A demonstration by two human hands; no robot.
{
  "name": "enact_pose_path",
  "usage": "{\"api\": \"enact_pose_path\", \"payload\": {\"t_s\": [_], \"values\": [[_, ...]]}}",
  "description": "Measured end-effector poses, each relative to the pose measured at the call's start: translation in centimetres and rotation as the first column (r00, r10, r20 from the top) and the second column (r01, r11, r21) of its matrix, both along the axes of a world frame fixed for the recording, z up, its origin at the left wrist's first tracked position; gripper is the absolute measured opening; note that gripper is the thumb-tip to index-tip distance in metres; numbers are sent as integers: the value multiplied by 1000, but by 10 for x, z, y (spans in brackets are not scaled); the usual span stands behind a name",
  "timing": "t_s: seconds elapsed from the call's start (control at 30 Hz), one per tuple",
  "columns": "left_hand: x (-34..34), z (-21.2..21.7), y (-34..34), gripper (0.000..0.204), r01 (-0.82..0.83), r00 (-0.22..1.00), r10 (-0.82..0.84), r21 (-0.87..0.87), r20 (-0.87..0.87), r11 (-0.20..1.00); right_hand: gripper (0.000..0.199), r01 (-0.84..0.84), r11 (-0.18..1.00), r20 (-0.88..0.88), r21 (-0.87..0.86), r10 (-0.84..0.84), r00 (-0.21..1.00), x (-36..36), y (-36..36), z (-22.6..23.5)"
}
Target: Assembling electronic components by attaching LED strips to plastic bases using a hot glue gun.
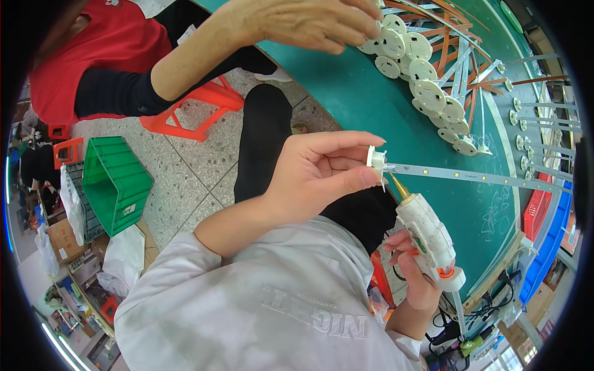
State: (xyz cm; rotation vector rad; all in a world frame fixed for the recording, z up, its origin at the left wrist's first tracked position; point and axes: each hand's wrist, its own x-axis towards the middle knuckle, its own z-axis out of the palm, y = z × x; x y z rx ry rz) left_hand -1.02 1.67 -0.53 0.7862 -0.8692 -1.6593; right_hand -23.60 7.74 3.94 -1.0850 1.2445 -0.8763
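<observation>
Between the thumb and fingers of my left hand (322, 170) is a small white plastic holder (375, 158). From it an LED strip (458, 174) with small yellow chips stretches to the right above the table. My right hand (413, 272) grips a white hot glue gun (427, 232) by its handle. The gun's brass nozzle (399, 185) points up at the holder, very close to the strip's end, though I cannot tell whether it touches. A glue stick (459, 312) sticks out of the gun's back.
Across the green table (334, 74), round cream discs (430, 94) lie heaped beside orange and white strips (455, 46). A co-worker's hand (315, 25) reaches over the discs. More strips (547, 123) line the right side, near a red basket (537, 213). A green crate (117, 185) and red stool (195, 111) stand left.
</observation>
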Motion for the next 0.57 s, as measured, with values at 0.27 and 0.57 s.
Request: {"api": "enact_pose_path", "payload": {"t_s": [0.27,0.57], "values": [[-1,-1,-4,36,-3,1000,3,26,23,1000,24,-24,999,9,-34,25,1000,-7,-2,0],[2,-4,-12,34,-30,999,31,34,-39,999,28,54,963,-849,-264,-258,461,-86,16,-18]]}}
